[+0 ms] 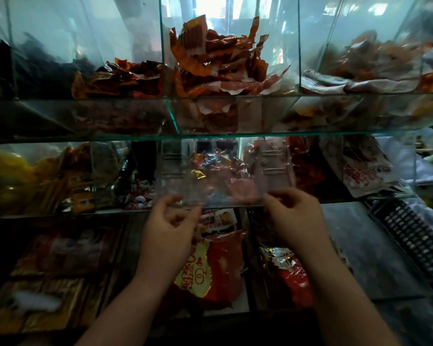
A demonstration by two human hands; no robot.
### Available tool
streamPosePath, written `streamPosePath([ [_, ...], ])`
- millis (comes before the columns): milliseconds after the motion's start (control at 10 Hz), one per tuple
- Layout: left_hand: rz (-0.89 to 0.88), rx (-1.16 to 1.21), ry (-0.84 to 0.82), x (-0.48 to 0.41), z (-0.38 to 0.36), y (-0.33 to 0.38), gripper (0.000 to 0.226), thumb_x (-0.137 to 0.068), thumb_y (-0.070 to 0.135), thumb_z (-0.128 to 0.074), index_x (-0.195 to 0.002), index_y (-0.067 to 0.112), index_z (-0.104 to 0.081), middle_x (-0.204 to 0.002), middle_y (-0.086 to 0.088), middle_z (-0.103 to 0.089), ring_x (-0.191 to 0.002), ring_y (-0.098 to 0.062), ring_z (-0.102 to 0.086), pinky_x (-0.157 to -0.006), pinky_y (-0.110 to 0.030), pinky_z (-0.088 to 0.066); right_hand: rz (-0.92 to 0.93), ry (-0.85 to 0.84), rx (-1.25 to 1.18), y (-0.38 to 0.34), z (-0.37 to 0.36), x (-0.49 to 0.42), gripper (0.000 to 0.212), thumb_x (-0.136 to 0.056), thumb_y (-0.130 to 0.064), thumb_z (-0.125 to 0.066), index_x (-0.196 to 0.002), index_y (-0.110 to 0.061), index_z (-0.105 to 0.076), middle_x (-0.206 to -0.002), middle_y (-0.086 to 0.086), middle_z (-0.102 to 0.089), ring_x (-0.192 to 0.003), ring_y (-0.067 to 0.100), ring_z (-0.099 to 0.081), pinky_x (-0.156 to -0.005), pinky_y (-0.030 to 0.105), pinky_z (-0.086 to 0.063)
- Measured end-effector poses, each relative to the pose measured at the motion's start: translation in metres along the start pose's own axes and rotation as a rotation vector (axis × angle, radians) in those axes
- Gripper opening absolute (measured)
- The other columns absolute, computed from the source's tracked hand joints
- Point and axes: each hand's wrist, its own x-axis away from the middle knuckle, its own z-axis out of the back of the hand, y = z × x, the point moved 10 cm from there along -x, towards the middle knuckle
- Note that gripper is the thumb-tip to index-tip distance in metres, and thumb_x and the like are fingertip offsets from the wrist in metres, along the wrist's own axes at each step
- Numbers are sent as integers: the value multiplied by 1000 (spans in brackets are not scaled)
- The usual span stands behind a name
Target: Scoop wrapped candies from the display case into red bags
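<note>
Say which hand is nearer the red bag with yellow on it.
Left. The left hand overlaps the red bag at its top-left corner; the right hand is off to its right.

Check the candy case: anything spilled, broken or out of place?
Nothing stands out. The candies lie inside the case, and no glass looks cracked. The left hand and right hand hold a clear flap at its front, which is blurred.
</note>
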Motion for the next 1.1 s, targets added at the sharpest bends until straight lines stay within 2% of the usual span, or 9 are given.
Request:
streamPosePath([
  [100, -171, -337, 110, -3, 16, -9, 11, -93, 32, -72, -98, 34, -62, -90, 16, -66, -83, -1, -63, -65, -20, -51, 87, 84, 342, 22, -6, -3, 7, -90, -34, -71, -95, -29, -72, -83, -10, -71, -80, 11, -69, -72, 38, -61],
  [200, -430, -664, 124, -18, 3, 1, 27, -90, 37, -72, -112, 26, -62, -128, 4, -50, -122, -12, -43, -103, -35, -40, 278, 136, 586, 11, -25, -11, 47, -85, -42, -74, -128, -27, -64, -123, 4, -63, -117, 24, -54, -93, 38, -52],
  [300, -380, -752, 97, -49, -9, -5, 74, -89, 53, -71, -149, 32, -34, -164, 7, -12, -150, -18, -13, -117, -44, -18, 193, 91, 641, 17, -40, -33, 89, -78, -59, -79, -151, -44, -30, -161, 8, -27, -150, 32, -25, -116, 52, -37],
  [400, -278, -743, 31, -72, -16, -23, 101, -85, 57, -74, -159, 39, -7, -167, 17, 15, -156, -18, 2, -121, -46, -19, 102, 29, 631, 30, -44, -52, 107, -70, -71, -79, -153, -49, -16, -171, 4, -3, -158, 32, -10, -120, 54, -33],
  [500, -238, -725, -3, -78, -16, -37, 106, -84, 59, -74, -162, 35, -6, -166, 23, 21, -157, -16, 0, -120, -44, -29, 106, 17, 614, 36, -42, -58, 110, -68, -73, -80, -155, -47, -17, -172, 2, 1, -158, 31, -12, -115, 53, -38],
  [700, -257, -695, -18, -82, -18, -34, 99, -84, 54, -76, -161, 38, -15, -166, 24, 20, -157, -13, 0, -118, -42, -28, 127, 35, 631, 34, -42, -59, 106, -72, -69, -80, -157, -37, -26, -172, 2, 3, -159, 28, -12, -117, 49, -39],
  [900, -246, -793, -20, -70, -10, -30, 82, -83, 65, -71, -152, 35, -38, -169, 13, 7, -157, -21, -2, -122, -49, -24, 170, 50, 704, 5, -38, -43, 97, -72, -73, -77, -152, -34, -37, -170, 12, -8, -157, 33, -11, -125, 50, -26],
  [1000, -345, -730, 36, -58, -8, -3, 61, -87, 53, -74, -139, 29, -52, -160, 2, -28, -149, -22, -23, -120, -48, -27, 319, 73, 634, -38, -39, -28, 73, -76, -67, -76, -137, -32, -56, -149, 6, -47, -139, 27, -44, -109, 48, -47],
  [1100, -464, -506, -37, -46, -16, 36, 39, -91, 35, -75, -126, 33, -58, -116, 19, -57, -108, 6, -51, -91, -16, -49, 288, -135, 332, -64, -53, -19, 61, -79, -60, -77, -132, -34, -61, -95, -19, -66, -90, 0, -67, -77, 30, -59],
])
